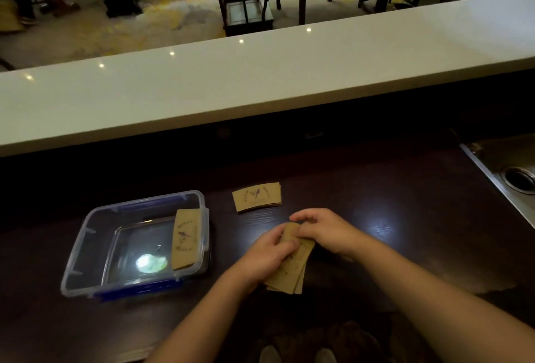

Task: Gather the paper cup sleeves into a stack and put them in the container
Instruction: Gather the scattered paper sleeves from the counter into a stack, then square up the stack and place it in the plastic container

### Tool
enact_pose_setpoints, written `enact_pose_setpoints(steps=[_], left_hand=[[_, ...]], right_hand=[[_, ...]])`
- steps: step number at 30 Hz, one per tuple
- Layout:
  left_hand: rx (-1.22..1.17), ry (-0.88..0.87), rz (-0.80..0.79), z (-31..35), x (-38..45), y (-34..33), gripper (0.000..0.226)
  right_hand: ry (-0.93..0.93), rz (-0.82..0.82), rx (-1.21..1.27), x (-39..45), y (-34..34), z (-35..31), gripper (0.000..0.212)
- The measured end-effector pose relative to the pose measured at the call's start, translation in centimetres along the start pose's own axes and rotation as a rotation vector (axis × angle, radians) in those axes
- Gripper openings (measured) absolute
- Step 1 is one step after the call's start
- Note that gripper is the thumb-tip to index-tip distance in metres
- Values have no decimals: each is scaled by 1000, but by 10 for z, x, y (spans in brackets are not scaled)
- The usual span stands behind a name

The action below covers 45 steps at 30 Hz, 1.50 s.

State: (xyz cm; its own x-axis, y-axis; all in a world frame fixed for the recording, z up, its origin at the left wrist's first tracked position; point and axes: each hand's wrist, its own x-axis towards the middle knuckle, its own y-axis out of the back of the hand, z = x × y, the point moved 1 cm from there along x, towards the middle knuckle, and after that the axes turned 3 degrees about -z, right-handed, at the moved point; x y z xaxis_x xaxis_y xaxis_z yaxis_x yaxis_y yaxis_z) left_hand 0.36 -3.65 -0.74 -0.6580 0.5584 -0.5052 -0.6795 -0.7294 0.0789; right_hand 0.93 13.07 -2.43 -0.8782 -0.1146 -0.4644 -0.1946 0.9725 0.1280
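Left hand (270, 249) and right hand (320, 229) meet, fingers curled (both gripping).

Two bare forearms in view, no sleeves visible up to frame edge. Left hand (270, 249) and right hand (321, 228) ungloved, no rings, watch or wristbands seen. Feet at bottom edge too dark to make out.

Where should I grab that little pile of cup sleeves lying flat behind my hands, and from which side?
Pinch the flat pile of sleeves across its two long edges, near and far, coming straight down from above. It lies flat on the dark counter with clear space all round, and the layered near edge gives fingertips something to catch so the pile lifts together.
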Motion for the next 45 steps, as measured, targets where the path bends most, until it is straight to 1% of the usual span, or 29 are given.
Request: enact_pose_setpoints(steps=[1,2,4,5,6,8,9,11,15,17,19,23,27,30,33,36,37,39,41,42,43,45], left_hand=[[94,-7,12,-1,0,4,46],[216,-9,21,-2,0,8,62],[598,18,62,-4,-1,14,99],[794,25,106,-5,-1,16,107],[932,18,162,-6,-1,19,107],[1044,-14,257,-8,1,26,93],[1063,-26,289,-9,3,32,85],[1056,-24,308,-9,8,46,78],[1069,-27,260,-5,24,71,85],[1129,-58,272,1,34,82,89],[1208,-93,306,7,45,91,88],[1265,-100,365,16,68,103,84],[1220,-24,356,19,85,109,85],[1192,38,319,19,93,111,86],[1167,110,247,19,99,110,85],[1163,151,208,20,101,109,81],[1160,156,200,20,101,110,81],[1147,153,186,20,102,110,79],[1136,143,179,19,103,110,78],[1136,136,176,19,103,110,77],[1138,129,173,19,103,110,75],[1155,112,156,18,103,109,72]], right_hand=[[1,15,17,1,-2,-1,34],[-3,38,37,3,-4,-1,36],[-9,107,91,7,-8,-2,41],[-13,142,124,9,-10,-3,43],[-22,166,160,11,-13,-3,44],[-31,195,214,15,-19,-4,44],[-31,210,229,17,-23,-5,44],[-39,240,245,23,-28,-7,41],[-44,276,292,37,-34,-13,36],[-40,308,291,46,-33,-17,36],[-37,346,278,57,-32,-22,36],[-27,424,133,82,-27,-34,36],[10,417,-112,105,-17,-43,39],[24,379,-299,117,-12,-43,40],[-20,357,-495,126,-6,-34,43],[-16,313,-561,126,-2,-27,53],[5,267,-557,125,0,-29,62],[36,92,-575,124,2,-35,86],[55,-105,-717,122,0,-41,105],[67,-161,-815,121,-2,-41,108],[78,-177,-903,121,-5,-40,108],[100,-132,-1006,121,-9,-39,102]])
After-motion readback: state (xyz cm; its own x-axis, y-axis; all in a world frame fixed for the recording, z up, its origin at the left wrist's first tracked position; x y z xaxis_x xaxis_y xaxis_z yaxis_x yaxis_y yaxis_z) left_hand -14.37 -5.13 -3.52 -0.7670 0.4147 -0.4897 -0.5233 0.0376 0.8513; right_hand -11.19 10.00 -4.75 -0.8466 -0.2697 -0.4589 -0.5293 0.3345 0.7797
